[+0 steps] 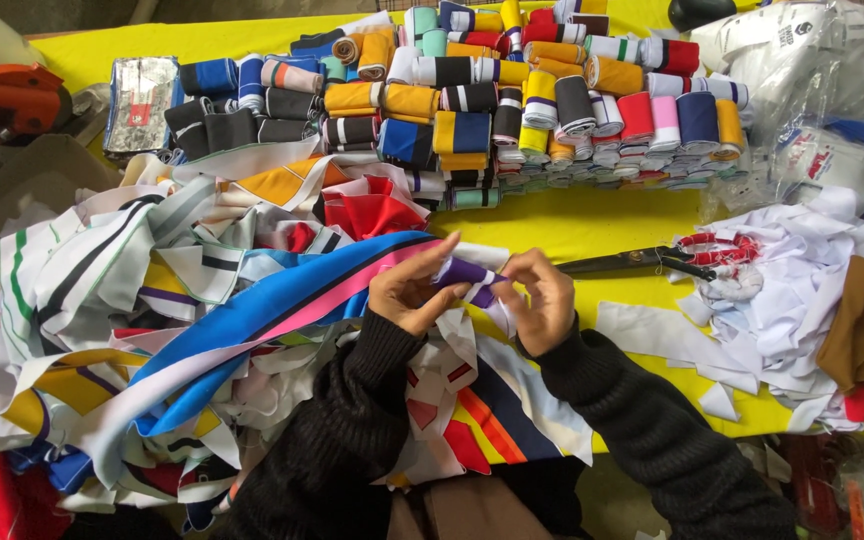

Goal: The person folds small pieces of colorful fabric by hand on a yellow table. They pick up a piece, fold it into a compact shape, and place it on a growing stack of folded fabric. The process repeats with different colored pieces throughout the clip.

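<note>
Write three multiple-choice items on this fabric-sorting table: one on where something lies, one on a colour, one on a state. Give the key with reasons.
1. Where do the scissors lie?
A. On the yellow table, to the right of the hands
B. On top of the stacked rolls
C. In the left hand

2. What colour is the small strip held between both hands?
A. Green and black
B. Purple and white
C. Orange

3. What state are the fabric pieces at the far side of the table in?
A. Hung on a rail
B. Spread flat
C. Rolled up and stacked

Key: 1 A, the dark blades rest on bare yellow cloth beside the right hand. 2 B, purple with white shows between the left hand and the right. 3 C, they sit as tight rolls piled in rows.
</note>
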